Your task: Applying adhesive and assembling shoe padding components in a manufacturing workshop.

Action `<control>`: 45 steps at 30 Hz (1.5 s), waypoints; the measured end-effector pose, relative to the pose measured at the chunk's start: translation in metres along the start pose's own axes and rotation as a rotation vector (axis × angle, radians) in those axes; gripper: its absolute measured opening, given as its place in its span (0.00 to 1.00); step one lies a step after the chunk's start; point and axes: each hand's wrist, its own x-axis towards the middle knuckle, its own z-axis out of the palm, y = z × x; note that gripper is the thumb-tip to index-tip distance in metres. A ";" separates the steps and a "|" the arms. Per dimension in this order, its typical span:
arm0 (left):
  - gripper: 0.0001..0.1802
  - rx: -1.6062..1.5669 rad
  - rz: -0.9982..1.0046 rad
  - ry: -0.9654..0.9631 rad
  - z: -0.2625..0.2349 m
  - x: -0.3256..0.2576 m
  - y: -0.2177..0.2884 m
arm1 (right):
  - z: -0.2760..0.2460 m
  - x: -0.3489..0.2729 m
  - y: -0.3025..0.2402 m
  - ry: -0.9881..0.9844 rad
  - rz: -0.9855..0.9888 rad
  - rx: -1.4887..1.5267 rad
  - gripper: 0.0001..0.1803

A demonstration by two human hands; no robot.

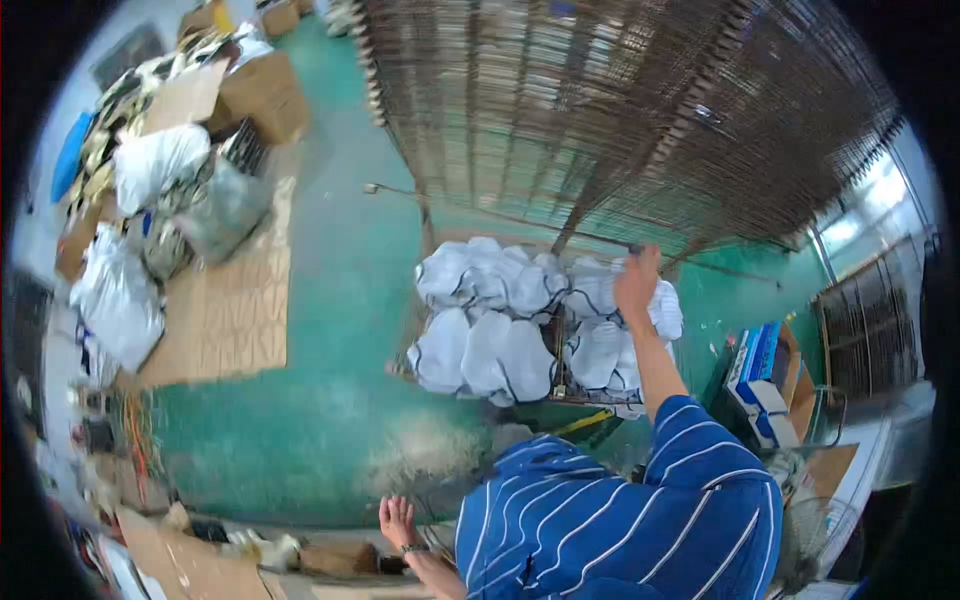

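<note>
My right hand [636, 284] is stretched forward with its fingers closed round a thin metal rod [500, 212] that runs along the near side of a large wire rack [560, 110]. The rack is streaked by motion blur. Under that arm sit stacks of white rounded pads with dark edging [482, 352], grouped on a low frame with a dark bar between them. Some of the pads are covered by my right forearm. My left hand [397, 522] hangs low at my left side, fingers apart and holding nothing, with a dark band round its wrist.
Filled plastic bags [120, 300] and an open cardboard box [262, 95] stand on flattened cardboard [230, 320] at the left. To the right is a box with blue and white packages [765, 365]. More cardboard [190, 560] lies along the near left edge.
</note>
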 end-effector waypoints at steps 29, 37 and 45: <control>0.20 -0.648 0.672 1.354 -0.108 -0.329 -0.051 | 0.030 -0.403 -0.583 -2.067 -1.531 0.462 0.11; 0.40 -1.449 0.324 1.940 -0.062 -0.299 -0.162 | -0.169 -0.570 -0.691 -2.042 -2.217 0.530 0.18; 0.46 -1.903 0.395 1.809 -0.093 -0.241 -0.236 | -0.196 -0.600 -0.650 -2.083 -2.481 0.373 0.16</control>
